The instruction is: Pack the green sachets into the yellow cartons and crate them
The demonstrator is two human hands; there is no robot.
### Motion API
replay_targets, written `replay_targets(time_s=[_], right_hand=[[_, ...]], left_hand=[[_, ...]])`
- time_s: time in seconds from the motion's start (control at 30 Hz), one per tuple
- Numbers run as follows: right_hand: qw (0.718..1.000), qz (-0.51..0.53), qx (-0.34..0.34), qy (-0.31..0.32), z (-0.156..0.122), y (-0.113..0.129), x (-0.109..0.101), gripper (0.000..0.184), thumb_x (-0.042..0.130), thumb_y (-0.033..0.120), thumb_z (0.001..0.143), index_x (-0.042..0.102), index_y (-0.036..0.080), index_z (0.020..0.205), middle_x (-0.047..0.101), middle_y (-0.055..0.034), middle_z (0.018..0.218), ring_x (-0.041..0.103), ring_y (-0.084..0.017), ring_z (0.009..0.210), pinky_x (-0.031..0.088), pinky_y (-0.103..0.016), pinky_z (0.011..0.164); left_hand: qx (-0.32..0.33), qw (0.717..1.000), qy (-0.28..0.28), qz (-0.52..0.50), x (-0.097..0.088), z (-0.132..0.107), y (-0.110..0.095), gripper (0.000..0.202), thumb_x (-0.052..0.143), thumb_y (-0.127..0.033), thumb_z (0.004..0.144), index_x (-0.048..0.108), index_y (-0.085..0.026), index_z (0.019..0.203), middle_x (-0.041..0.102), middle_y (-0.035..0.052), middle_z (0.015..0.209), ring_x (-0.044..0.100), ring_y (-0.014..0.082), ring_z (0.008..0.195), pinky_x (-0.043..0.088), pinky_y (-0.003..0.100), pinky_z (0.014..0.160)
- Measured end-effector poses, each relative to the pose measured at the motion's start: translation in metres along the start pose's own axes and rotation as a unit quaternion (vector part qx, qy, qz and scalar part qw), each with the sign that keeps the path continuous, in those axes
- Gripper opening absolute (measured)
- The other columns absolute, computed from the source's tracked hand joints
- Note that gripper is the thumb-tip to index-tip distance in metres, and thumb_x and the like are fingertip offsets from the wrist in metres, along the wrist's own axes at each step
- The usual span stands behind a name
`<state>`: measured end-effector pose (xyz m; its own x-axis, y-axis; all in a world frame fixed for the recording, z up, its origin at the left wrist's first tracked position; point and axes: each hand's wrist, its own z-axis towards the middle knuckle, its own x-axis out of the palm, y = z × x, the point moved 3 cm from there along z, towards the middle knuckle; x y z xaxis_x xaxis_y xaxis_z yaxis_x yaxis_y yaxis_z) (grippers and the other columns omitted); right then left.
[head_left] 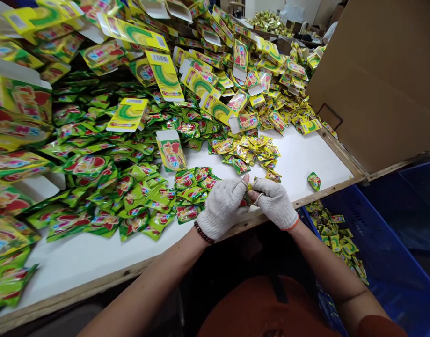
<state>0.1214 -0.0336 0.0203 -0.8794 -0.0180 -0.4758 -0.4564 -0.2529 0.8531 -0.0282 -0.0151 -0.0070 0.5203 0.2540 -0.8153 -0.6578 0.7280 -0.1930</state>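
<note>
- Landmark: the wooden rim [325, 193], the front edge of the white table [297, 154].
- Small packet [245, 202]: located just above the rim, between both hands; mostly covered by the gloves, so its full outline cannot be told.
- Reason for position: holding the packet close to the rim presumably keeps both forearms low and the grip in plain sight.
- Cut-tip gloves: bare thumb tips show, probably for a finer pinch on slick wrappers.
- Green packets [90, 166]: spread behind the rim, toward its left end. Yellow packets [248, 149]: heaped behind the rim, toward its right half. The division likely keeps the two kinds apart and within reach.
- Cartons [128, 114]: piled over the packets, farther behind the rim; one has a raised white flap.
- Lone packet [314, 181]: just behind the rim, near its right end, apart from the heaps.
- Blue crate [383, 243]: outside and below the rim's right end; contains yellow packs.
- Left hand [222, 206]: fingers curled nearly closed around the packet, thumb raised at its top.
- Right hand [277, 202]: thumb and forefinger drawn together, apparently pinching the packet's near-right side; no wide gap shows.
</note>
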Motion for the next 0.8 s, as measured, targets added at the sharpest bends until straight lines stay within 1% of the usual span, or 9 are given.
replay_targets(time_s=[0.13, 0.23, 0.3, 0.37, 0.47, 0.57, 0.67, 0.73, 0.8], right_hand=[[0.997, -0.055, -0.043, -0.033, -0.007, 0.009, -0.007, 0.025, 0.063, 0.032, 0.086, 0.071, 0.020, 0.106, 0.061, -0.0062, 0.093, 0.060, -0.020, 0.089, 0.050, -0.034, 0.084], [0.989, -0.105, -0.104, 0.022, -0.013, 0.016, -0.006, 0.022, 0.068, 0.032, 0.084, 0.071, 0.020, 0.102, 0.054, -0.0120, 0.118, 0.054, -0.027, 0.114, 0.046, -0.040, 0.098], [0.984, -0.110, -0.123, 0.066, -0.012, 0.017, -0.006, 0.013, 0.066, 0.031, 0.085, 0.069, 0.019, 0.089, 0.051, -0.0131, 0.126, 0.049, -0.028, 0.122, 0.043, -0.042, 0.103], [0.980, -0.100, -0.132, 0.109, -0.007, 0.017, -0.008, 0.018, 0.059, 0.028, 0.090, 0.065, 0.018, 0.076, 0.053, -0.0118, 0.121, 0.051, -0.026, 0.119, 0.043, -0.041, 0.102], [0.971, -0.107, -0.134, 0.165, 0.004, 0.013, -0.014, 0.025, 0.055, 0.025, 0.091, 0.063, 0.018, 0.069, 0.057, -0.0091, 0.104, 0.056, -0.023, 0.104, 0.047, -0.039, 0.094], [0.980, -0.088, -0.135, 0.113, 0.011, 0.008, -0.023, 0.010, 0.059, 0.019, 0.086, 0.068, 0.018, 0.081, 0.058, -0.0068, 0.097, 0.057, -0.021, 0.096, 0.049, -0.037, 0.089], [0.988, -0.045, -0.145, 0.022, 0.010, 0.000, -0.026, 0.014, 0.060, 0.016, 0.083, 0.069, 0.019, 0.094, 0.060, -0.0079, 0.108, 0.059, -0.021, 0.101, 0.050, -0.037, 0.089], [0.986, -0.041, -0.161, 0.015, 0.007, -0.006, -0.022, 0.013, 0.061, 0.017, 0.084, 0.071, 0.020, 0.091, 0.059, -0.0092, 0.119, 0.059, -0.022, 0.107, 0.050, -0.038, 0.093], [0.984, -0.043, -0.169, 0.028, 0.005, -0.008, -0.018, 0.011, 0.063, 0.019, 0.084, 0.072, 0.020, 0.090, 0.057, -0.0107, 0.126, 0.058, -0.024, 0.115, 0.047, -0.040, 0.099]], left_hand=[[-0.023, 0.998, -0.052, -0.023, -0.004, 0.001, 0.005, 0.081, 0.064, -0.032, 0.080, 0.028, -0.013, 0.150, 0.064, 0.0174, 0.113, 0.060, 0.0320, 0.101, 0.049, 0.047, 0.087], [-0.017, 0.995, -0.079, -0.059, -0.003, 0.005, 0.000, 0.075, 0.058, -0.038, 0.086, 0.029, -0.012, 0.150, 0.065, 0.0160, 0.108, 0.061, 0.0295, 0.098, 0.051, 0.044, 0.086], [-0.022, 0.992, -0.089, -0.087, -0.002, 0.008, -0.007, 0.068, 0.052, -0.035, 0.089, 0.031, -0.012, 0.150, 0.065, 0.0167, 0.111, 0.061, 0.0279, 0.100, 0.051, 0.042, 0.087], [-0.051, 0.988, -0.081, -0.118, -0.002, 0.009, -0.013, 0.068, 0.052, -0.033, 0.089, 0.031, -0.013, 0.151, 0.063, 0.0172, 0.117, 0.060, 0.0280, 0.105, 0.051, 0.043, 0.091], [-0.103, 0.974, -0.030, -0.198, -0.005, 0.005, -0.019, 0.075, 0.059, -0.034, 0.084, 0.032, -0.016, 0.151, 0.062, 0.0153, 0.122, 0.058, 0.0284, 0.114, 0.050, 0.045, 0.097], [-0.169, 0.936, 0.002, -0.308, -0.008, -0.002, -0.016, 0.061, 0.056, -0.032, 0.087, 0.044, -0.017, 0.145, 0.061, 0.0138, 0.131, 0.057, 0.0276, 0.122, 0.046, 0.047, 0.105], [-0.245, 0.867, -0.008, -0.434, -0.007, -0.010, -0.009, 0.055, 0.056, -0.031, 0.088, 0.048, -0.017, 0.141, 0.060, 0.0134, 0.136, 0.059, 0.0269, 0.122, 0.050, 0.046, 0.103], [-0.276, 0.826, -0.015, -0.491, -0.005, -0.012, -0.005, 0.059, 0.060, -0.033, 0.086, 0.047, -0.015, 0.140, 0.060, 0.0146, 0.136, 0.060, 0.0273, 0.121, 0.053, 0.045, 0.099], [-0.289, 0.805, -0.018, -0.518, -0.005, -0.012, -0.003, 0.060, 0.064, -0.033, 0.083, 0.048, -0.014, 0.138, 0.060, 0.0159, 0.135, 0.061, 0.0280, 0.121, 0.054, 0.044, 0.098]])
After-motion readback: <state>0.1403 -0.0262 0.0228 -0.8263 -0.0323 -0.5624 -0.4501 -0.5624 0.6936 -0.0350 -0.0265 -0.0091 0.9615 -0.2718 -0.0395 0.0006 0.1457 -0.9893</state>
